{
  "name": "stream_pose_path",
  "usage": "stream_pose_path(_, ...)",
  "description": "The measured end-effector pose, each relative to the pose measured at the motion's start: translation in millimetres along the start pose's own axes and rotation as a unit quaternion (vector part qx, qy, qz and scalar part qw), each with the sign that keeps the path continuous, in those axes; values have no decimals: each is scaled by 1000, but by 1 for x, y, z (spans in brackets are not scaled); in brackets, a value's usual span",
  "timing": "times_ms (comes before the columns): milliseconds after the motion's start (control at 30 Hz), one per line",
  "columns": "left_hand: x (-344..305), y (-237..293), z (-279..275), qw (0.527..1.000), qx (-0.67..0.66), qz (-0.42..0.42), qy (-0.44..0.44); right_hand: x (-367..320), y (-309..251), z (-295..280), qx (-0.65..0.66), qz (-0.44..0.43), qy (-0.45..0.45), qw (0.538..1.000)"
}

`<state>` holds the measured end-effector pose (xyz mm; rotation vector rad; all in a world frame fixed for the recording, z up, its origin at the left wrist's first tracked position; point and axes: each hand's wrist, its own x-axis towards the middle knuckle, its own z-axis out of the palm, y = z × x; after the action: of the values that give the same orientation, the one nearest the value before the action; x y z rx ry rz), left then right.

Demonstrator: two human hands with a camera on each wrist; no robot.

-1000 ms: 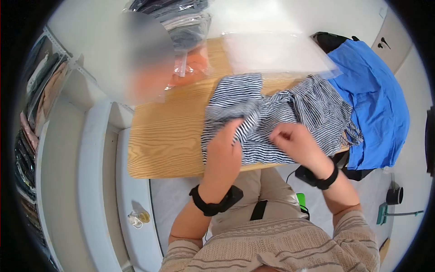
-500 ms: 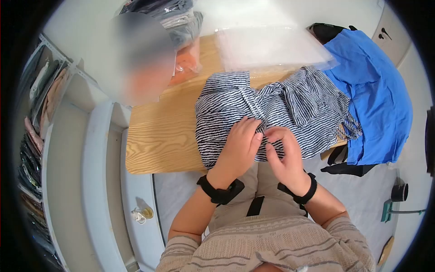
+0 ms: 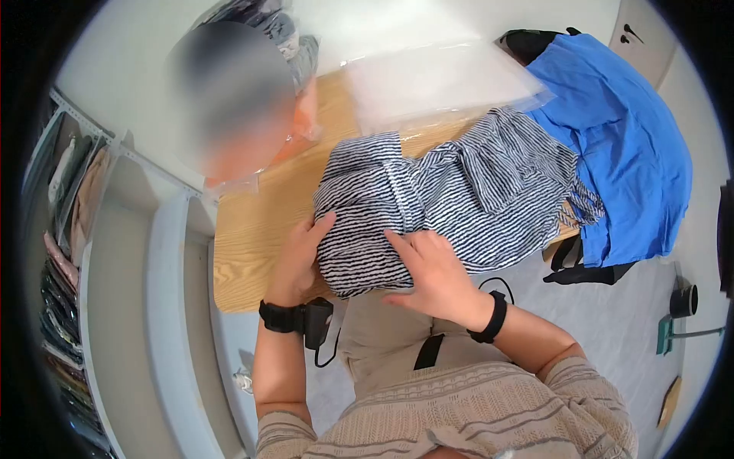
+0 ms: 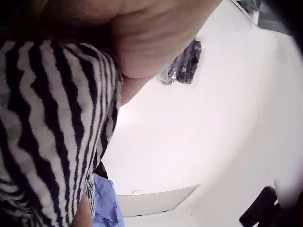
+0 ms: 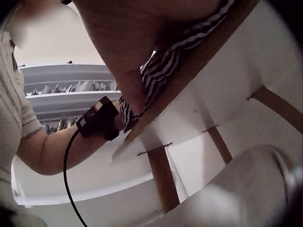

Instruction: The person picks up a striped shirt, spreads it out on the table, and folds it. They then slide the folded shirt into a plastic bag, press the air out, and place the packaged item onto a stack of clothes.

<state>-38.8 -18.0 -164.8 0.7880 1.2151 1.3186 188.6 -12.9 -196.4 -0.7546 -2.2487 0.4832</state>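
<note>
A black-and-white striped garment (image 3: 451, 206) lies bunched and partly folded across the wooden table (image 3: 245, 245), its near left part hanging slightly at the front edge. At its left side my left hand (image 3: 298, 256) touches the cloth, thumb on top; its other fingers are partly hidden. My right hand (image 3: 436, 275) rests on the near part of the garment with fingers spread. In the left wrist view the striped cloth (image 4: 47, 127) fills the left side, against the hand. The right wrist view shows the cloth (image 5: 161, 71) beneath the right hand (image 5: 128, 47) at the table edge.
Clear plastic bags (image 3: 436, 84) lie at the back of the table. Bagged clothes (image 3: 306, 107) stand at the back left, partly behind a blurred round patch. A blue garment (image 3: 619, 145) hangs at the right. Shelving (image 3: 164, 291) stands on the left.
My left hand has moved left from the middle of the garment to its left side. My right hand has shifted slightly left and flattened onto the cloth. The garment appears farther left in view.
</note>
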Motion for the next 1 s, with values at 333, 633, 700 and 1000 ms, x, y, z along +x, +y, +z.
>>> stream_pose_path(333,-35,32,76,991,-110,65,27,-10,-3,-17,48,-15,73,996)
stream_pose_path(633,-13,44,153,983,61,122,-118,-37,5,-30,508,256,163,806)
stream_pose_path(700,1,37,160,919,267,195,-214,-41,15,-35,592,337,194,706)
stream_pose_path(1000,12,-4,143,732,532,320,-282,-45,33,-55,693,435,174,548)
